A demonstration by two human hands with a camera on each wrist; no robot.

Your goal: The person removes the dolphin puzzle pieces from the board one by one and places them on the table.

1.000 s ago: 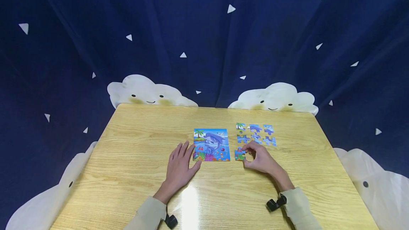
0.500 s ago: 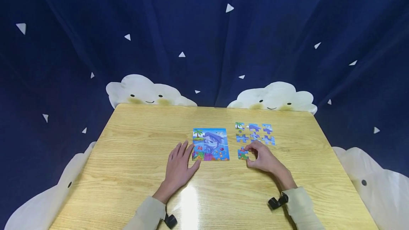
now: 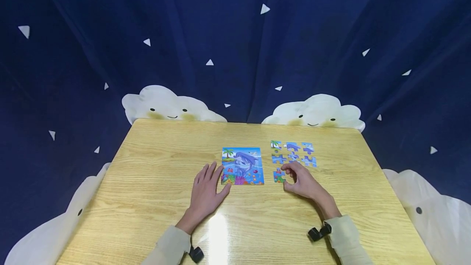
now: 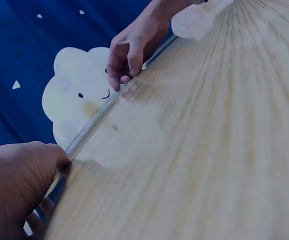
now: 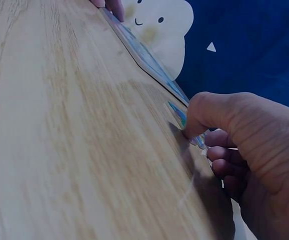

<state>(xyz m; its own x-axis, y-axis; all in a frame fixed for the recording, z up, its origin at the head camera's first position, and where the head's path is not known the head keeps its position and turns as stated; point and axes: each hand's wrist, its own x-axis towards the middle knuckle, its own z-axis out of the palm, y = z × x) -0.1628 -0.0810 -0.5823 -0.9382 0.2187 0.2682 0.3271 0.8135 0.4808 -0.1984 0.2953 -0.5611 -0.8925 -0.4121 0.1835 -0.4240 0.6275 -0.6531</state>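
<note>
A square dolphin picture (image 3: 243,166) lies flat on the wooden table. My left hand (image 3: 207,191) rests at its left edge, fingers stretched out and the thumb at the lower left corner. To the right of the picture, my right hand (image 3: 304,182) pinches a jigsaw puzzle piece (image 3: 278,176) with coral and a red crab between thumb and index finger. In the right wrist view this piece (image 5: 176,113) shows edge-on by the thumb, low over the wood. Several other puzzle pieces (image 3: 292,147) sit in two spaced rows just beyond the right hand, which partly covers the nearer row.
The light wooden table (image 3: 154,150) extends around both hands, with a bright glare streak near the front. A dark blue curtain (image 3: 235,44) with white triangles and smiling clouds (image 3: 173,105) hangs behind and beside it. A black wrist device (image 3: 318,232) sits at each sleeve.
The right hand has shifted slightly to the right with the puzzle piece, widening the gap to the dolphin picture. The left hand keeps its place.
</note>
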